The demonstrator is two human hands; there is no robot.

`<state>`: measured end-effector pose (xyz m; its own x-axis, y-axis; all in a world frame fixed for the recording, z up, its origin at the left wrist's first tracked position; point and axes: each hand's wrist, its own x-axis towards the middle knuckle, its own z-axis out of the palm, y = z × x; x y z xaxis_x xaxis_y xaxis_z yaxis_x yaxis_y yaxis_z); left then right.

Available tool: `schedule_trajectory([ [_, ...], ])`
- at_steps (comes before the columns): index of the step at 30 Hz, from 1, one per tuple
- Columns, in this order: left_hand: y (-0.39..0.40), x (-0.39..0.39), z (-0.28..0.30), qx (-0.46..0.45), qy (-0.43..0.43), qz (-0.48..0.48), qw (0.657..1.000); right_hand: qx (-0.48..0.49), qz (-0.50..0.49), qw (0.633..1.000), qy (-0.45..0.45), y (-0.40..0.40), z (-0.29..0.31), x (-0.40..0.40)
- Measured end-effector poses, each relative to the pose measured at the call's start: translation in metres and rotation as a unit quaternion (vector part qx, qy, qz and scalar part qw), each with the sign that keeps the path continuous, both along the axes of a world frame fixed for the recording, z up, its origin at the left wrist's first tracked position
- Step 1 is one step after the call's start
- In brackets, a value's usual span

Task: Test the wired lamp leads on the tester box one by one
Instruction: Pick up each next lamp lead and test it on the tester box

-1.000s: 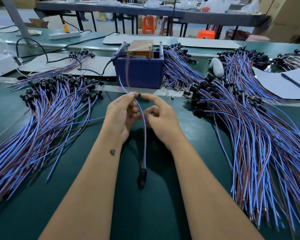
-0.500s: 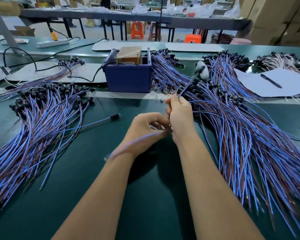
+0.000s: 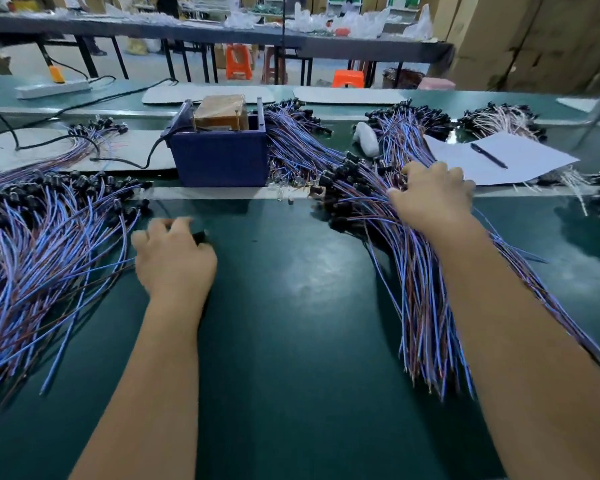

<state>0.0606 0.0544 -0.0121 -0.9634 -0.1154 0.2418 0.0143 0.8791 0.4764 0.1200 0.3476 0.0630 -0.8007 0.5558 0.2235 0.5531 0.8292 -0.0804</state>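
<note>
Matt green table (image 3: 309, 341), blue plastic tester box (image 3: 219, 157), white paper (image 3: 520, 168).

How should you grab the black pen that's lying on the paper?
Pinch the pen around the middle of its thin barrel, coming straight down from above. It lies flat on the white paper, slanted, with nothing resting on it, so two fingertips could likely close across its narrow width from either side.

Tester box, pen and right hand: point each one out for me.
Tester box (image 3: 219, 157): head view, blue front wall.
Pen (image 3: 488, 155): head view, mid-barrel, lying on the paper.
Right hand (image 3: 430, 195): head view, back of hand, on the lead pile.
</note>
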Motion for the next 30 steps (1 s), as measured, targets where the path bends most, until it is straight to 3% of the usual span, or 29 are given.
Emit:
schedule_trajectory([
  [2,-0.002,-0.001,0.0,-0.021,-0.044,0.017,0.999,0.017,0.001,0.999,0.027,-0.021,-0.008,-0.005],
  [5,-0.001,0.0,-0.003,-0.025,-0.02,0.019,0.999,-0.017,0.083,0.99,0.111,-0.074,-0.025,-0.021],
  [7,-0.001,0.0,-0.007,0.012,0.025,0.009,1.0,-0.123,0.174,0.965,0.152,-0.115,-0.038,-0.032],
  [8,-0.001,-0.001,-0.008,0.053,0.055,-0.002,0.997,-0.254,0.216,0.928,0.167,-0.135,-0.043,-0.036],
  [10,0.0,-0.001,-0.008,0.162,0.104,-0.032,0.981,-0.55,0.246,0.781,0.162,-0.166,-0.053,-0.041],
  [11,0.003,0.0,-0.006,0.222,0.119,-0.047,0.967,-0.638,0.239,0.715,0.155,-0.175,-0.058,-0.043],
  [12,0.006,0.001,-0.004,0.285,0.131,-0.063,0.947,-0.678,0.232,0.681,0.147,-0.18,-0.062,-0.046],
  [16,0.019,0.005,0.008,0.529,0.141,-0.137,0.825,-0.727,0.244,0.629,0.125,-0.179,-0.066,-0.052],
  [19,0.023,0.006,0.014,0.681,-0.026,-0.239,0.692,-0.76,0.242,0.589,0.13,-0.171,-0.067,-0.049],
  [20,0.024,0.007,0.016,0.688,-0.072,-0.272,0.669,-0.765,0.242,0.581,0.134,-0.17,-0.067,-0.049],
  [22,0.025,0.009,0.019,0.665,-0.14,-0.313,0.663,-0.776,0.238,0.566,0.143,-0.166,-0.067,-0.05],
  [26,0.021,0.015,0.022,0.576,-0.28,-0.345,0.686,-0.82,0.166,0.508,0.206,-0.158,-0.067,-0.053],
  [30,0.011,0.016,0.02,0.506,-0.34,-0.381,0.695,-0.802,0.17,0.506,0.269,-0.148,-0.071,-0.051],
])
